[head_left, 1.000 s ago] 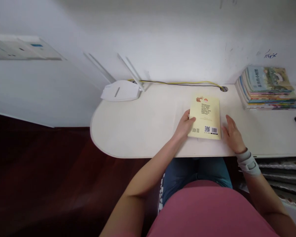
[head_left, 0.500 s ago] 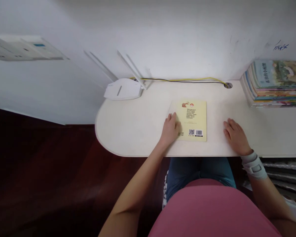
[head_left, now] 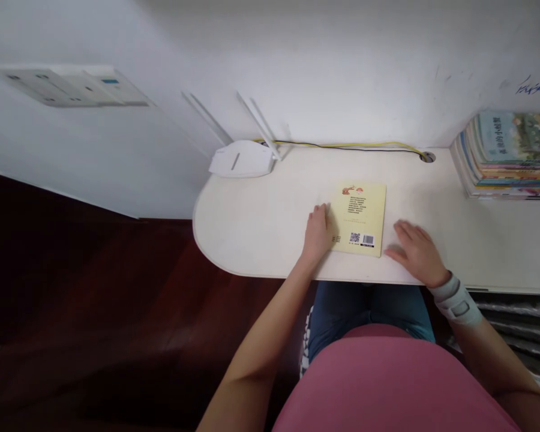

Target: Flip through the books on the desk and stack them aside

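Observation:
A thin yellow book (head_left: pixel 364 210) lies flat on the white desk (head_left: pixel 252 240), with printed text, a QR code and a barcode facing up. My left hand (head_left: pixel 318 234) is at the book's left edge, its fingers bent and close together around that edge. To the right of the book, my right hand (head_left: pixel 416 249) is just over the desk, fingers spread with the thumb toward the book's lower right corner. A small gap separates it from the book. A light grey brace wraps my right wrist.
A white router (head_left: pixel 242 159) with raised antennas stands at the back left. Yellow and black cables (head_left: pixel 342 146) run along the wall to a hole (head_left: pixel 427 157). A stack of books (head_left: pixel 508 156) sits at the back right.
My right hand has moved left toward the book, and its thumb has spread from the fingers. My left hand stays at the book's left edge. The view has shifted slightly left.

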Demonstrator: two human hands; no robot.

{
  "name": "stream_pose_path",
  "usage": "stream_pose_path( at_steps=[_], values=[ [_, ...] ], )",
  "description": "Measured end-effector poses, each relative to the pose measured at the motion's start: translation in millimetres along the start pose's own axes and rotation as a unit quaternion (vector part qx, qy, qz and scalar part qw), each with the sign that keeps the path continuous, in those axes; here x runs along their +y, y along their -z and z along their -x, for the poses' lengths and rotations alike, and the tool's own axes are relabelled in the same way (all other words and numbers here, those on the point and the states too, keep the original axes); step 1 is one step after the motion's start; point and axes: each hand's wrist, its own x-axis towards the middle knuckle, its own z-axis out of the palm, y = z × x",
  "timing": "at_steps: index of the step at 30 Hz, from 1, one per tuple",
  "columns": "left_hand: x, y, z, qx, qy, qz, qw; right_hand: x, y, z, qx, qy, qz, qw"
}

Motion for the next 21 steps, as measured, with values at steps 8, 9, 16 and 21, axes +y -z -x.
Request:
stream_pose_path(
  at_steps=[8, 9, 16, 21],
  values=[
    [-4.1, 12.9, 1.3, -0.048, -0.011, -0.003, 0.999, -19.1, 10.4, -21.1, -0.075, 0.026, 0.058, 0.995],
    [-5.9, 12.8, 1.6, -0.046, -0.020, -0.005, 0.999, -19.0, 9.9, -19.7, -0.070, 0.022, 0.065, 0.995],
    [-10.2, 6.3, 5.9, -0.021, -0.018, -0.015, 1.000, -22.3, 1.8, -12.3, -0.028, 0.000, 0.072, 0.997],
    [-5.4, 10.2, 10.5, -0.020, -0.015, -0.007, 1.000, -21.1, 1.5, -11.9, -0.032, 0.003, 0.071, 0.997]
  ],
)
